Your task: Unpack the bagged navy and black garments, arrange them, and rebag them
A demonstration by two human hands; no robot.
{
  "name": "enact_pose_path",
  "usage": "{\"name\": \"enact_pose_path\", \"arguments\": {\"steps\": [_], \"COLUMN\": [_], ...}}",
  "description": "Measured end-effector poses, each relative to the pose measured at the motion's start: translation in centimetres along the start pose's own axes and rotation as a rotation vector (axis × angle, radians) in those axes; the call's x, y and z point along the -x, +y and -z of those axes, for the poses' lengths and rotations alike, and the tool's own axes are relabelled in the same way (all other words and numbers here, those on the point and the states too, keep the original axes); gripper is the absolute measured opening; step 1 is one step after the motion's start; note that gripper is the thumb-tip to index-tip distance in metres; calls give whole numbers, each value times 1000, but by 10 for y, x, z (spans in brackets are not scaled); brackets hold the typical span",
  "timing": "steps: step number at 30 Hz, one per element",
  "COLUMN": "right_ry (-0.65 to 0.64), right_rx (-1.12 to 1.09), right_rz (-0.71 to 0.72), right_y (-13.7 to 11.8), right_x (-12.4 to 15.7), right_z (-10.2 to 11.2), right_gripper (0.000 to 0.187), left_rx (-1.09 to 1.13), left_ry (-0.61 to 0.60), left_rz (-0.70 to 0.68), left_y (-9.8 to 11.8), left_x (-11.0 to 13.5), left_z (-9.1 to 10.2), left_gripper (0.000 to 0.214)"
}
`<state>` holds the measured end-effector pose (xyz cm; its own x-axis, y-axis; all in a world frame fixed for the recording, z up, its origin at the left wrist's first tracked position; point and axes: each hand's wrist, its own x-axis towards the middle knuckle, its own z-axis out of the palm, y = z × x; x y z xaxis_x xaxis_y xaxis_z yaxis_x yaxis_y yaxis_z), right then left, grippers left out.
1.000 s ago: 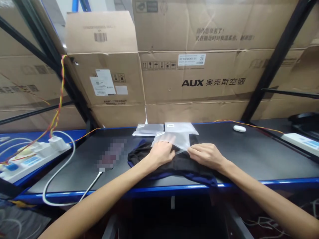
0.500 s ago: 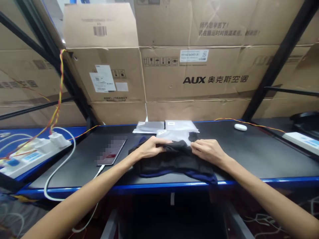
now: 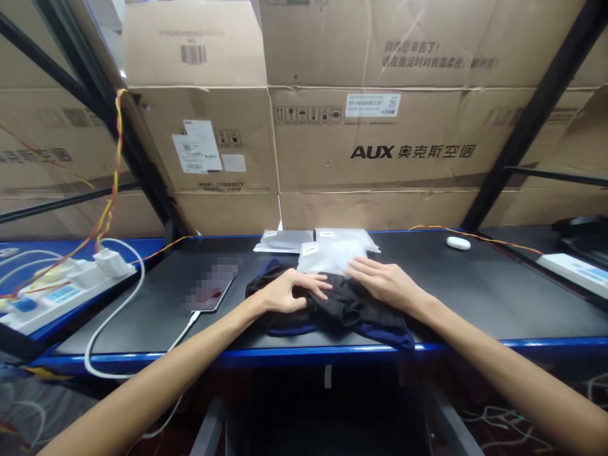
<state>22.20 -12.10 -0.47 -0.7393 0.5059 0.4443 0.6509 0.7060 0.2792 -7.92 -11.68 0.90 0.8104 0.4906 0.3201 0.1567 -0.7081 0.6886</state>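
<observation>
Pressing: both hands lie flat on a dark garment [image 3: 332, 310] at the front of a black worktop [image 3: 475, 297].
Left hand [image 3: 285, 294]: fingers spread and loosely curled on the black cloth, closed on nothing.
Right hand [image 3: 382, 282]: fingers stretched out, tips touching a clear plastic bag [image 3: 330, 256] that lies across the garment's far edge; nothing clasped.
Garment: bunched, black with a dark blue hem, near the worktop's blue front edge.
Writing: the large carton [image 3: 408, 136] behind reads "AUX", followed by Chinese characters; a white label with barcode sits above it, too small to read.
Surface: two more flat bags [image 3: 285, 240] lie just beyond; a phone [image 3: 213, 294], its screen blurred, is plugged into a white cable [image 3: 114, 316]; a white power strip [image 3: 71, 288] stands at left.
Room: stacked cardboard fills black shelving.
Unclear: a small white object [image 3: 458, 242] far right cannot be identified.
</observation>
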Motion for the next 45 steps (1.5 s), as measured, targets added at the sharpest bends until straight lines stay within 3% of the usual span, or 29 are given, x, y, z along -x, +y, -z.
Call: {"name": "enact_pose_path", "arguments": {"steps": [4,9,13,17,23,27,31,36,38,45], "right_ry": [-33,-33,-60,-72,-4,75,42,-97,-133,-207], "right_rx": [-38,-43,-210,-262,-362,-405,-416,-443,-463,-485], "right_rz": [-61,-224,-411,-455,-444,-383,-322,-306,-323,-355], "right_y": [13,51,81,94,90,75,54,39,37,37], "right_x": [-18,-38,-39,-30,-20,-10,9,36,43,46], "right_z": [-3,-10,-28,-43,-32,-14,-1,-1,-3,0], "right_gripper": [42,44,37,36,40,38,37,39,39,45], "left_rx": [-24,-45,-81,-211,-405,-707,-1003,-1012,-940,-579], "left_ry": [3,4,5,18,28,69,78,-65,-91,-244], "left_rz": [-23,-33,-49,-44,60,173,261,259,220,25], "left_y": [-1,-1,2,6,13,29,43,40,38,29], "left_x": [1,2,1,-2,-10,-27,-53,-67,-62,-37], "left_z": [0,0,2,1,1,1,-19,-47,-41,13], "left_gripper": [57,57,63,72,60,49,41,45,52,82]}}
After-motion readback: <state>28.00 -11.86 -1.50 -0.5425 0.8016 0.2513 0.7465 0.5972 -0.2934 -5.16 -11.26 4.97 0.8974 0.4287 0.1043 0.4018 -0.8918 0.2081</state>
